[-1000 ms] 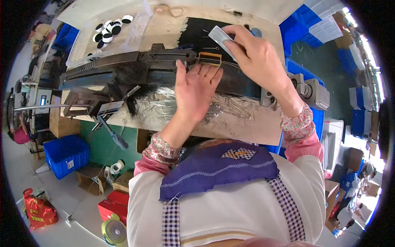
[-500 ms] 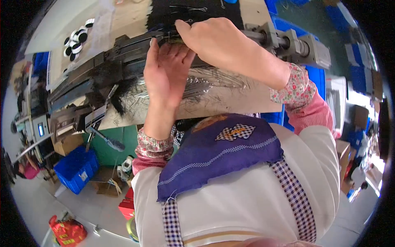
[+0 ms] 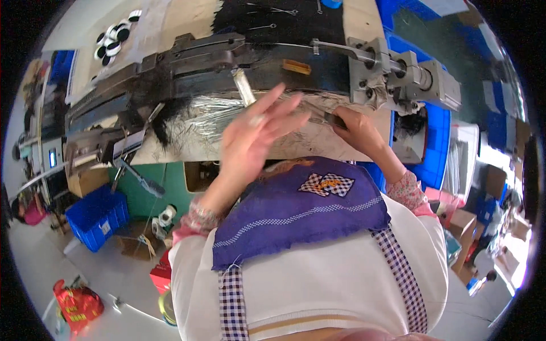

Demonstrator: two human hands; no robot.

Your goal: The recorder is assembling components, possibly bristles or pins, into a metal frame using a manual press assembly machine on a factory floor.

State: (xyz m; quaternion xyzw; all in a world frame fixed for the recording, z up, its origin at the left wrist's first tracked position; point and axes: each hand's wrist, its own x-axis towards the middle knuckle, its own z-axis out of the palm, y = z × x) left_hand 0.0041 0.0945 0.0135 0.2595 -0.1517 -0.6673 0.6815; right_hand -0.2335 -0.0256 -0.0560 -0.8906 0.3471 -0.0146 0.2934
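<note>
My left hand [image 3: 253,136] is raised over the near side of the workbench, its fingers spread and slightly blurred, holding nothing. To its right, my right hand [image 3: 359,132] is closed around a slim metal hand tool [image 3: 327,116] with dark handles; its exact kind is hard to make out. The tool's tip points left, toward my left fingers. Beyond both hands lies a long metal machine [image 3: 205,57], where a thin wire [image 3: 278,45] runs across to the spindle head [image 3: 378,74] on the right. Several loose metal wires [image 3: 213,116] lie beside my left hand.
A small yellowish block [image 3: 297,67] and a silvery strip [image 3: 243,86] rest by the machine bed. Black cloth [image 3: 301,28] with looped wires lies behind. Black-and-white round pieces [image 3: 116,35] stand far left. Blue bins [image 3: 438,148] flank the bench at right.
Both hands have drawn back from the machine toward me, uncovering its middle. My left hand has moved nearer with fingers spread; my right has moved right and nearer and now grips the metal tool.
</note>
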